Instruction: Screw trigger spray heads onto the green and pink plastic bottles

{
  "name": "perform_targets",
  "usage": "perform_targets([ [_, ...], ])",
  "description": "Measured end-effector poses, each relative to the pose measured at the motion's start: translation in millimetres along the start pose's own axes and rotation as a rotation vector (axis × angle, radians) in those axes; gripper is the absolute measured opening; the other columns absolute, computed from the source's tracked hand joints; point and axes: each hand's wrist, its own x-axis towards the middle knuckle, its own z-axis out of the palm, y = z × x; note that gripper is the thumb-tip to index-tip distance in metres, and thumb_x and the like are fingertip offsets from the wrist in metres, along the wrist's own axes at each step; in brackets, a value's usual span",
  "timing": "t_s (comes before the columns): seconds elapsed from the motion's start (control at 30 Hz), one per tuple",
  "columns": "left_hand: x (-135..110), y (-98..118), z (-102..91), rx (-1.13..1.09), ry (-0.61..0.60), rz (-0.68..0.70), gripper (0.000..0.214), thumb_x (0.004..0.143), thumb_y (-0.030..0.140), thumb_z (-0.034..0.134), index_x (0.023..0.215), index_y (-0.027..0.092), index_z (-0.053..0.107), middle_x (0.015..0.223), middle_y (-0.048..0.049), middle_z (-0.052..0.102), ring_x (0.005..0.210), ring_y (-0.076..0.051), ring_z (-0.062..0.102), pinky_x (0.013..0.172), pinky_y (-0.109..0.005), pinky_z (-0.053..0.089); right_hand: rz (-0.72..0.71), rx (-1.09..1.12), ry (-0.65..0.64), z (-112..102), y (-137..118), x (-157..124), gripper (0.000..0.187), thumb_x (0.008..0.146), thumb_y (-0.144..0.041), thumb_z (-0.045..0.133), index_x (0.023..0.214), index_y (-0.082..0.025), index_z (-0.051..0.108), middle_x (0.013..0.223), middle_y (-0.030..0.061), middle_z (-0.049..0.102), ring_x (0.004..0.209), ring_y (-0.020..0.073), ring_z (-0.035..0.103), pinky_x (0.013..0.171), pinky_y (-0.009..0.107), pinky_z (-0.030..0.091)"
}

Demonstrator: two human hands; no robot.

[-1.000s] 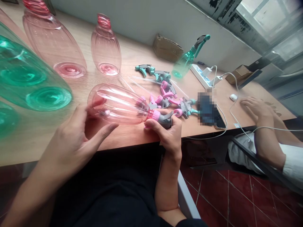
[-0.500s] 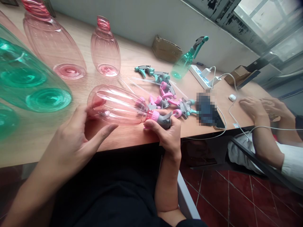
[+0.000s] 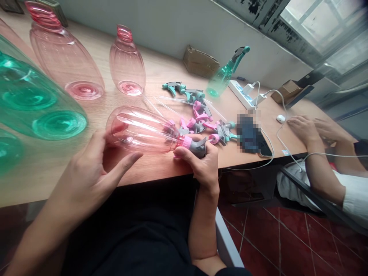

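Observation:
A clear pink spray bottle (image 3: 140, 128) lies sideways between my hands, above the table's front edge. My right hand (image 3: 201, 159) is closed around its grey trigger head (image 3: 198, 148), with the thumb near the pink collar (image 3: 186, 142). At the base end, my left hand (image 3: 94, 168) cradles the bottle. Its fingers curl behind the base and show partly through the plastic, while the thumb stands away from the side. Just beyond the bottle lies a pile of loose pink-and-grey trigger heads (image 3: 198, 124) and teal-and-grey ones (image 3: 193, 95), with thin clear tubes.
Open pink bottles (image 3: 128, 65) and large green bottles (image 3: 57, 111) stand at the left. Along the wall are a cardboard box (image 3: 200, 62), a green spray bottle (image 3: 220, 81) and a power strip (image 3: 242, 96). A phone (image 3: 250, 134) and cables lie near another person's hands (image 3: 304, 128).
The view has shifted slightly. My hands and the pink bottle keep the same pose. The other person's far hand has moved a little.

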Motion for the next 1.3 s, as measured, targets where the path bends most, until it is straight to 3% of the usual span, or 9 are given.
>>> perform_targets([
  [0.43, -0.6, -1.9, 0.9, -0.03, 0.034, 0.023, 0.068, 0.093, 0.071, 0.057, 0.143, 0.023, 0.058, 0.137, -0.0096, 0.069, 0.13, -0.034, 0.066, 0.116, -0.049, 0.05, -0.009, 0.008, -0.004, 0.5, -1.9, -0.1, 0.03, 0.083, -0.04, 0.09, 0.101, -0.022, 0.075, 0.081, -0.0007, 0.077, 0.07, 0.0181, 0.074, 0.068, 0.03, 0.062],
  [1.3, -0.9, -3.8, 0.4, -0.014, 0.05, 0.032, 0.071, 0.093, 0.073, 0.056, 0.143, 0.021, 0.059, 0.135, -0.0098, 0.07, 0.127, -0.033, 0.068, 0.113, -0.049, 0.052, -0.046, 0.038, 0.012, 0.7, 1.0, 0.1, 0.027, 0.082, -0.032, 0.092, 0.102, -0.023, 0.077, 0.081, -0.0026, 0.077, 0.069, 0.0164, 0.074, 0.068, 0.028, 0.061],
])
